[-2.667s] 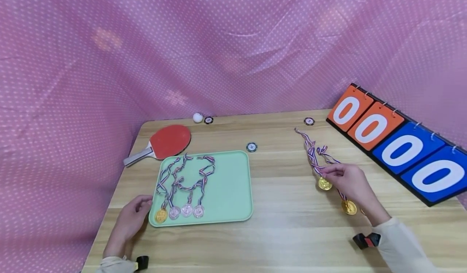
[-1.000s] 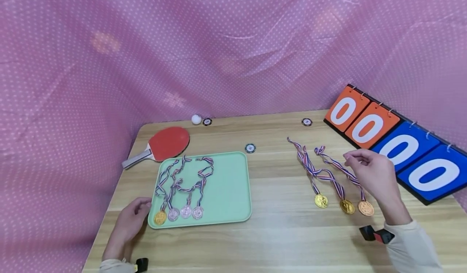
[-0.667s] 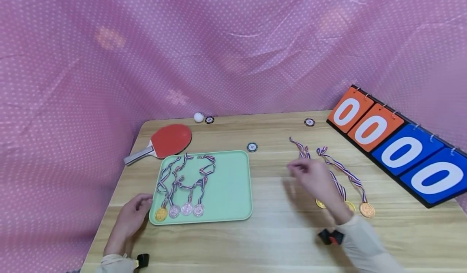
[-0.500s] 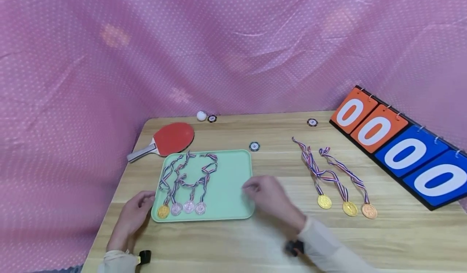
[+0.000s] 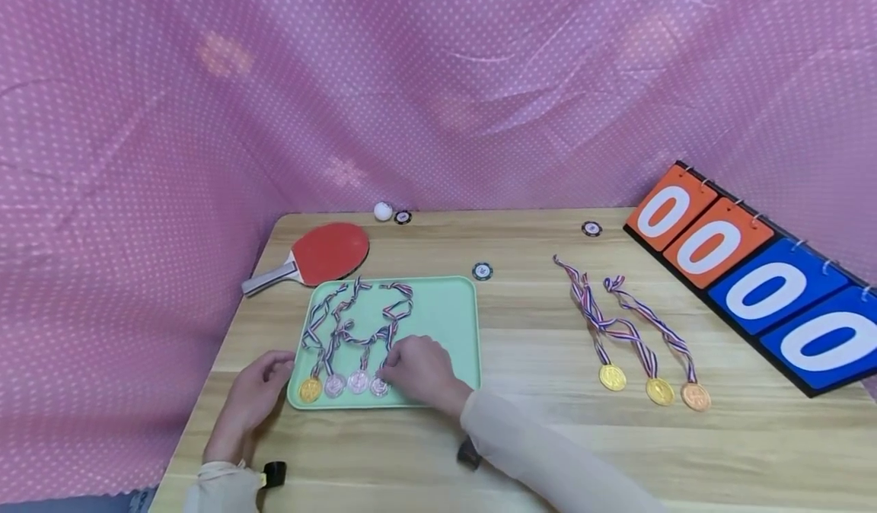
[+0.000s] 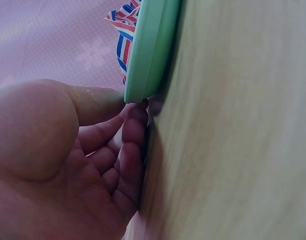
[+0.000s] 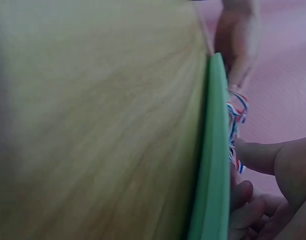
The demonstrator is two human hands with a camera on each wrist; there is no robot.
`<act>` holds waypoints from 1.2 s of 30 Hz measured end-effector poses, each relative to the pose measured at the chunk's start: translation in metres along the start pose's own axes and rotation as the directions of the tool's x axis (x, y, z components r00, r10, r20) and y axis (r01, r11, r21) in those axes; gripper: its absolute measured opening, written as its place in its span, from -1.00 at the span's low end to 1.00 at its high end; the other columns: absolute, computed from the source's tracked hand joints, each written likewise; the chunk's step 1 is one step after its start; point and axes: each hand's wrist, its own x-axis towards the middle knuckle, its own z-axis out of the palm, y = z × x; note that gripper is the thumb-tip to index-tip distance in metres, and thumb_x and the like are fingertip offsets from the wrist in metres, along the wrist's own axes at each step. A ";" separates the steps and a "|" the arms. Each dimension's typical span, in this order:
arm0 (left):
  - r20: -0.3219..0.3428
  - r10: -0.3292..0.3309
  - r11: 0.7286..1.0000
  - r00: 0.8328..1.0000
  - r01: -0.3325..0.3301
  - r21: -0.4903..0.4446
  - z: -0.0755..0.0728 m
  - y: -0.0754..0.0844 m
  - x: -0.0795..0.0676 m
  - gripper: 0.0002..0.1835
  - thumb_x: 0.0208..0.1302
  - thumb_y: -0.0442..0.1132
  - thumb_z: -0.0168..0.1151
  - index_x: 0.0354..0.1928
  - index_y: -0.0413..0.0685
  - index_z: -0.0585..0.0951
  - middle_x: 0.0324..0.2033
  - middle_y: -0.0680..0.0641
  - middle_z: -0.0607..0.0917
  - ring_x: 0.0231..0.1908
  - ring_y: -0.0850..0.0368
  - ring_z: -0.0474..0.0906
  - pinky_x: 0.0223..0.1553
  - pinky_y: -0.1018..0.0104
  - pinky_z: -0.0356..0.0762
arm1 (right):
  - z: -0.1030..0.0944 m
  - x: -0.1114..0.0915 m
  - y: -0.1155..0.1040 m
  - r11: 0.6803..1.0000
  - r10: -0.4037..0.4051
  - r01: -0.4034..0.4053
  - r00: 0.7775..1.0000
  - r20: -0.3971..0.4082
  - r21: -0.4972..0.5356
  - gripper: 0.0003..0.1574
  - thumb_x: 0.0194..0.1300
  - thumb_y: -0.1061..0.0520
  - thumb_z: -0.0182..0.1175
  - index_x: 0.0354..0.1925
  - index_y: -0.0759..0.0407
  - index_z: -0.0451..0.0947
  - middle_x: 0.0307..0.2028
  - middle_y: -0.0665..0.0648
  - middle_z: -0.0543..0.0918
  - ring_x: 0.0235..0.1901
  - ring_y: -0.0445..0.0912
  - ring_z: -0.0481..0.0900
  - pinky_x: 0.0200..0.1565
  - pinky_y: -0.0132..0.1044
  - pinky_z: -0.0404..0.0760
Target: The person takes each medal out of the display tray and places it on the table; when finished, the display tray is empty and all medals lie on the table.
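A green tray [image 5: 441, 311] holds one gold medal [image 5: 310, 390] and several silver medals on striped ribbons, lined up along its near side. My left hand [image 5: 252, 393] pinches the tray's left rim, thumb [image 6: 100, 104] at the edge and fingertips just beneath. Over the near side of the tray, my right hand [image 5: 426, 372] reaches to the rightmost silver medal [image 5: 379, 386]. In the right wrist view the thumb [image 7: 260, 156] is straight and apart from the fingers, beside a ribbon [image 7: 235, 120]; the medal is hidden there.
Two gold medals [image 5: 613, 377] [image 5: 660, 391] and a bronze-coloured medal [image 5: 696, 396] lie on the right of the table. Behind them leans a flip scoreboard [image 5: 726, 269]. A red table tennis bat [image 5: 332, 253], white ball [image 5: 383, 211] and chips [image 5: 483, 271] lie toward the back.
My right hand first let go of a gold medal on the right, then travelled left across the table to the tray's silver medals. The left hand has stayed at the rim.
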 end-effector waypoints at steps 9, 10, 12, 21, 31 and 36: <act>-0.007 0.001 1.000 1.000 -0.001 0.000 0.000 0.003 0.004 -0.51 0.48 0.14 -0.12 0.24 0.04 0.49 0.07 -0.17 0.60 0.10 -0.08 0.48 0.08 0.00 0.39 | 0.011 0.010 -0.008 0.990 -0.010 0.005 0.999 -0.032 -0.142 -0.39 0.27 -0.02 0.24 -0.87 -0.04 0.34 -0.80 -0.11 0.27 -0.74 -0.20 0.28 -0.68 -0.32 0.18; -0.005 -0.002 1.000 1.000 0.002 -0.001 0.000 0.004 0.004 -0.51 0.48 0.14 -0.11 0.24 0.04 0.49 0.07 -0.17 0.60 0.10 -0.08 0.48 0.08 0.00 0.39 | 0.011 0.010 -0.006 0.992 -0.016 0.011 0.999 -0.042 -0.128 -0.43 0.26 0.02 0.23 -0.85 -0.04 0.34 -0.79 -0.12 0.28 -0.73 -0.21 0.29 -0.68 -0.32 0.20; 0.003 -0.016 1.000 1.000 0.016 -0.007 0.001 0.004 0.003 -0.50 0.48 0.15 -0.12 0.25 0.05 0.49 0.08 -0.16 0.59 0.10 -0.08 0.47 0.08 -0.02 0.39 | 0.010 0.009 -0.003 0.997 -0.023 0.019 0.998 -0.051 -0.078 -0.52 0.24 0.06 0.23 -0.77 -0.07 0.37 -0.78 -0.13 0.32 -0.70 -0.23 0.31 -0.67 -0.33 0.23; 0.013 -0.020 1.000 1.000 0.020 -0.006 0.000 0.004 0.004 -0.49 0.48 0.16 -0.13 0.26 0.05 0.48 0.10 -0.16 0.58 0.14 -0.10 0.45 0.13 -0.09 0.37 | -0.010 0.006 0.013 0.939 -0.006 0.009 1.000 -0.010 0.343 -0.90 0.21 0.08 0.32 -0.43 -0.06 0.61 -0.53 -0.11 0.63 -0.51 -0.26 0.53 -0.42 -0.40 0.51; 0.011 -0.023 1.000 1.000 0.023 -0.002 -0.001 0.002 0.001 -0.50 0.48 0.15 -0.12 0.26 0.05 0.48 0.11 -0.17 0.58 0.14 -0.10 0.46 0.12 -0.08 0.38 | -0.036 -0.005 0.026 0.791 0.084 -0.131 0.991 0.107 0.598 -0.81 0.13 0.06 0.42 -0.23 0.02 0.76 -0.30 0.03 0.80 -0.28 -0.21 0.72 -0.19 -0.40 0.61; 0.000 -0.024 1.000 1.000 0.024 0.003 0.000 0.001 0.000 -0.52 0.49 0.13 -0.11 0.25 0.05 0.49 0.09 -0.17 0.59 0.12 -0.09 0.47 0.09 -0.05 0.39 | -0.060 -0.012 0.029 0.827 0.137 -0.178 0.984 0.115 0.533 -0.84 0.14 -0.01 0.41 -0.24 -0.13 0.75 -0.22 -0.08 0.78 -0.16 -0.21 0.67 -0.07 -0.34 0.55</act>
